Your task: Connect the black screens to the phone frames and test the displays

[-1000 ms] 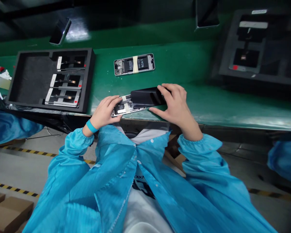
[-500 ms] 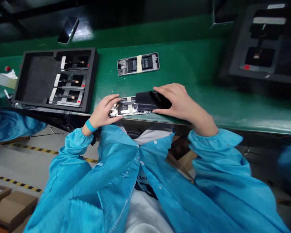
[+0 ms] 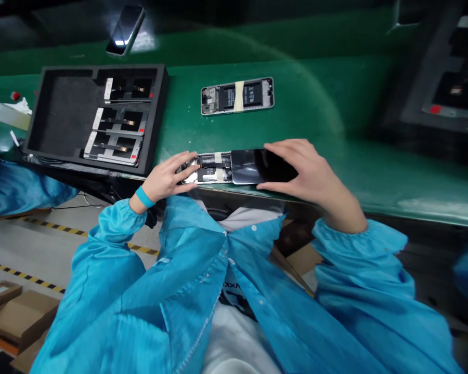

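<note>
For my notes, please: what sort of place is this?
Probably a phone assembly or repair workshop: an opened phone lies on the green bench, a black tray holds phone parts, and striped tape marks the floor.

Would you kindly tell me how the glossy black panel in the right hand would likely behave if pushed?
The glossy black panel would probably feel slippery, its face looking smooth and reflective. It seems stiff, since its edges run straight in the right hand. It may be fragile, as its shine suggests glass.
</note>
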`<state>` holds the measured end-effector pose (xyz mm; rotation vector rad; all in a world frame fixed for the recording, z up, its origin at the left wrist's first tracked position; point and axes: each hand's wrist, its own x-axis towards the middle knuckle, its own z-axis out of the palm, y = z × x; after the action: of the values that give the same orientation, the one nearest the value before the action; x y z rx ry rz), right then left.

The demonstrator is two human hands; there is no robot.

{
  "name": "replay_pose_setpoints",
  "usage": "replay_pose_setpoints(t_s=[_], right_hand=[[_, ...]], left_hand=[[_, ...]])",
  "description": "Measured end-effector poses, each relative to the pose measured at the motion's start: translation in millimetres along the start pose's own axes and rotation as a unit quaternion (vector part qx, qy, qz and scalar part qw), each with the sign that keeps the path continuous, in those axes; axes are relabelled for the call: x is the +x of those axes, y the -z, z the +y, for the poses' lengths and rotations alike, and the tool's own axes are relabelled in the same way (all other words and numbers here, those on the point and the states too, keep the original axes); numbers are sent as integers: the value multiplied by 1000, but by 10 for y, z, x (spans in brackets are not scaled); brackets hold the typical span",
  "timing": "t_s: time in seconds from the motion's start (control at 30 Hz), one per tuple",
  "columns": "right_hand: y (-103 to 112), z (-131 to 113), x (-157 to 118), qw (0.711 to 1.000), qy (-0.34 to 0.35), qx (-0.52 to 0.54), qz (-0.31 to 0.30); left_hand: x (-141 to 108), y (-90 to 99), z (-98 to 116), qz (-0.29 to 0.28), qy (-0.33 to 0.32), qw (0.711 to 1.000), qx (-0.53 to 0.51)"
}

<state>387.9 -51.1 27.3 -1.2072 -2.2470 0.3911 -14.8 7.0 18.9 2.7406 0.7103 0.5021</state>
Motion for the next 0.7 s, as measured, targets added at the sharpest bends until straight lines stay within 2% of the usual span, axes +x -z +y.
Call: replay_pose_setpoints(t_s=[0.17,0.33,0.4,0.57,0.7], right_hand=[[-2,22,-3,1000,-14,-5,1],[-88,109,-9,1000,-30,10,-1],[-110,115,-11,999,-35,10,3],[-129,99,-14,1000,-26,-2,16],[-147,103,-15,1000,-18,-4,26]], left_hand=[[7,1,-53,18,-28,999,9],[-7,-57,-19,65,18,995,-67],[52,-85,50,56,47,994,-76],[291,-174,224,-20,75,996,-34],[375,-220,224,-5,61,998,-19]])
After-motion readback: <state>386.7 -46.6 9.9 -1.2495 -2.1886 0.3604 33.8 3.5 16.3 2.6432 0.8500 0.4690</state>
